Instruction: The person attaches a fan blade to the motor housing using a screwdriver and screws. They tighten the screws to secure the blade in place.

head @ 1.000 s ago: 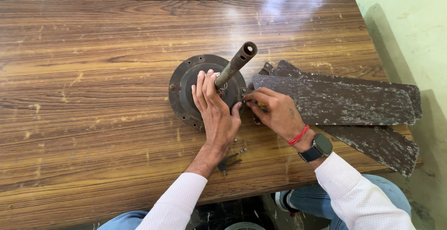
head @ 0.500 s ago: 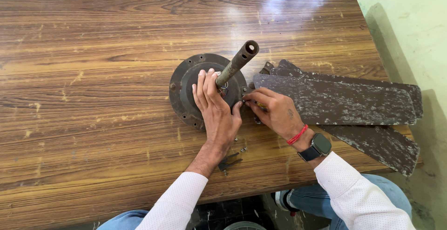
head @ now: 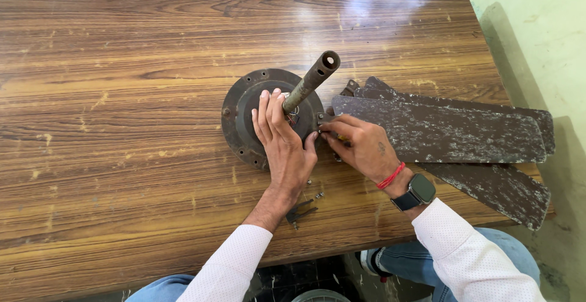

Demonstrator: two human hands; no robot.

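Our left hand (head: 282,138) lies flat and open, fingers spread, pressing down on the round, rusty dark metal fan motor housing (head: 244,119) without gripping it. Our right hand (head: 360,145) is curled just beside it, fingertips pinched together at the housing's right edge, where the end of a blade meets it — what they pinch is too small for us to tell. From the housing's centre a grey metal pipe shaft (head: 311,81) rises, tilted up and to the right. The housing sits near the middle of the worn brown wooden bench (head: 110,94). To the right, dark brown, flaking fan blades (head: 439,132) lie overlapped on the bench, reaching its right edge. Near our left wrist lie a few small screws (head: 317,195) and a small dark metal tool (head: 300,211).
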